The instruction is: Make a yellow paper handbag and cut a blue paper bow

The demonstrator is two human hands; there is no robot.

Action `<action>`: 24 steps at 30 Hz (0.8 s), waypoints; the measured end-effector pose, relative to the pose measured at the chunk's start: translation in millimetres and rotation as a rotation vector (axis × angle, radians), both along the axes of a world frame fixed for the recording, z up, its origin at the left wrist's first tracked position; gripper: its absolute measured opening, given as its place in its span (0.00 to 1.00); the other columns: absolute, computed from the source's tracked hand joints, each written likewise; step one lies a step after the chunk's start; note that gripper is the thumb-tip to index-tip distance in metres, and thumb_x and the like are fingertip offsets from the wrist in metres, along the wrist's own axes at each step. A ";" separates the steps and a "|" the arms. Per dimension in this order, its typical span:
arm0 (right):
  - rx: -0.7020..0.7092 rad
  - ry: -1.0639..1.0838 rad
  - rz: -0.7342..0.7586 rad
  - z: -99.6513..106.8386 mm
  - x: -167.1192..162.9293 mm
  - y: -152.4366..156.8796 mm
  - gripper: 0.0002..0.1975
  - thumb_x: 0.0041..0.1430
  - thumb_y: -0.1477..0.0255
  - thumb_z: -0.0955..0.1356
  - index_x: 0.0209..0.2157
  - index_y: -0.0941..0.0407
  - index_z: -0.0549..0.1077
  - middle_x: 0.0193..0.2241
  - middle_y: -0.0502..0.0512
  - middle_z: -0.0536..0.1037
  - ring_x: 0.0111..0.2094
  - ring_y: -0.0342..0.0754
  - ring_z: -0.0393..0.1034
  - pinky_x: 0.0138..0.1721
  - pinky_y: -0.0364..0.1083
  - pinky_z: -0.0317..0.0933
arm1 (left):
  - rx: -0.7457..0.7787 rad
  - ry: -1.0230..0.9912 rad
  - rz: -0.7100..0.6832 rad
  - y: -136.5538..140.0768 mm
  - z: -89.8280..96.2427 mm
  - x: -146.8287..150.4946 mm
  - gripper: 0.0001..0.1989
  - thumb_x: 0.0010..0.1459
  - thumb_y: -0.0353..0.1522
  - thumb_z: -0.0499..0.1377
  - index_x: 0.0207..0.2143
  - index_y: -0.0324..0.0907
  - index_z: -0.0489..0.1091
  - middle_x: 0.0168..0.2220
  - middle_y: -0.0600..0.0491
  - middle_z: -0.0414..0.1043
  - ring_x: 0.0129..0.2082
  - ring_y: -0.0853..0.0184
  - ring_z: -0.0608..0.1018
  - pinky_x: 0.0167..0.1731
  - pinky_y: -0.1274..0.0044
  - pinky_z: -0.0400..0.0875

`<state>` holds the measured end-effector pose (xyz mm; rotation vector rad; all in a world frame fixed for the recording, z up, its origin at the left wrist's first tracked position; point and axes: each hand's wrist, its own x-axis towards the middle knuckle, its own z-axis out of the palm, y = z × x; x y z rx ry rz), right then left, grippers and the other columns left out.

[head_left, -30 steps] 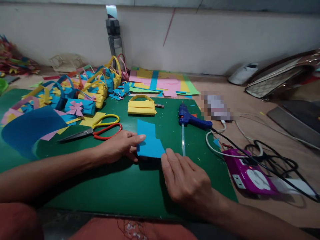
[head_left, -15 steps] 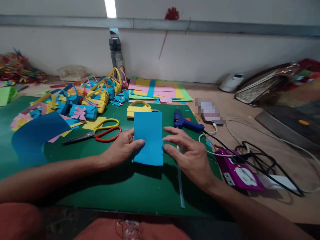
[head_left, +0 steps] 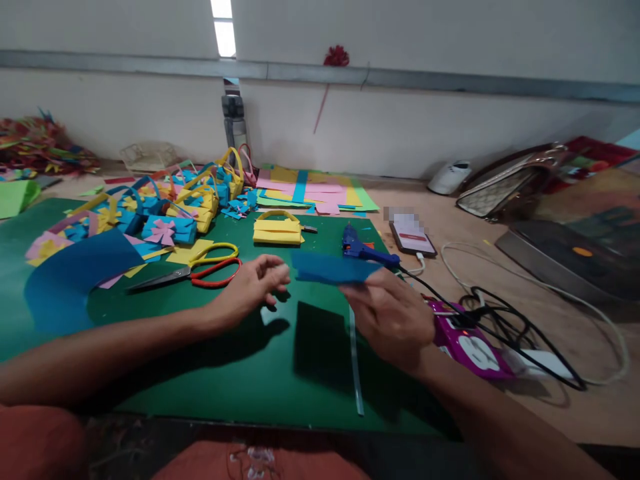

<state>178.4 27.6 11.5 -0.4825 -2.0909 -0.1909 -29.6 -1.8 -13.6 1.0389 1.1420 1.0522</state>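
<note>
A sheet of blue paper (head_left: 330, 268), tilted nearly edge-on and blurred, is pinched in my right hand (head_left: 393, 310) above the green mat. My left hand (head_left: 257, 283) is just left of the paper and apart from it, fingers loosely bent and nothing in them. Beside the left hand lie scissors (head_left: 200, 267) with one yellow and one red handle. Beyond the hands sits a small yellow paper bag (head_left: 277, 230). A blue glue gun (head_left: 367, 249) lies past my right hand, and a clear glue stick (head_left: 355, 367) lies below it.
Several paper handbags (head_left: 170, 230) crowd the left of the green mat (head_left: 225, 393), near a curved blue sheet (head_left: 80, 277). Coloured paper sheets (head_left: 320, 183) are stacked behind. To the right are a phone (head_left: 413, 233), a purple power strip (head_left: 470, 347) and tangled cables (head_left: 525, 327).
The blue paper has left my left hand and is now in my right, swung right and tipped from upright to nearly flat. The view has tilted slightly upward.
</note>
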 end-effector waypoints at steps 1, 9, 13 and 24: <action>0.096 -0.066 0.059 1.8 2.1 0.5 0.07 0.54 0.83 0.67 0.28 0.57 0.71 0.27 0.55 0.78 0.31 0.45 0.72 0.37 0.46 0.67 | -0.080 -0.085 -0.049 0.8 -2.0 -1.4 0.24 0.53 0.48 0.56 0.39 0.35 0.65 0.34 0.46 0.72 0.30 0.66 0.75 0.26 0.77 0.67; 0.392 -0.251 0.333 -18.4 -4.1 -0.6 0.14 0.59 0.77 0.58 0.24 0.56 0.70 0.29 0.58 0.77 0.36 0.47 0.70 0.42 0.50 0.63 | -0.258 -0.484 -0.268 -5.5 0.6 5.2 0.18 0.50 0.40 0.61 0.37 0.33 0.71 0.30 0.45 0.76 0.27 0.64 0.77 0.32 0.73 0.70; 0.192 -0.244 0.278 -18.7 -8.4 -8.3 0.12 0.60 0.77 0.59 0.29 0.57 0.72 0.37 0.61 0.77 0.43 0.49 0.69 0.45 0.52 0.63 | -0.185 -0.408 -0.134 -5.6 7.8 6.5 0.17 0.50 0.37 0.63 0.39 0.34 0.71 0.30 0.47 0.76 0.25 0.67 0.77 0.30 0.76 0.71; -0.330 0.078 0.209 -11.1 -15.9 -21.7 0.07 0.53 0.83 0.67 0.31 0.56 0.72 0.26 0.52 0.77 0.31 0.45 0.71 0.36 0.48 0.65 | -0.076 -0.352 -0.126 -11.9 -1.8 17.0 0.21 0.51 0.42 0.62 0.44 0.38 0.71 0.31 0.51 0.75 0.31 0.68 0.77 0.33 0.78 0.71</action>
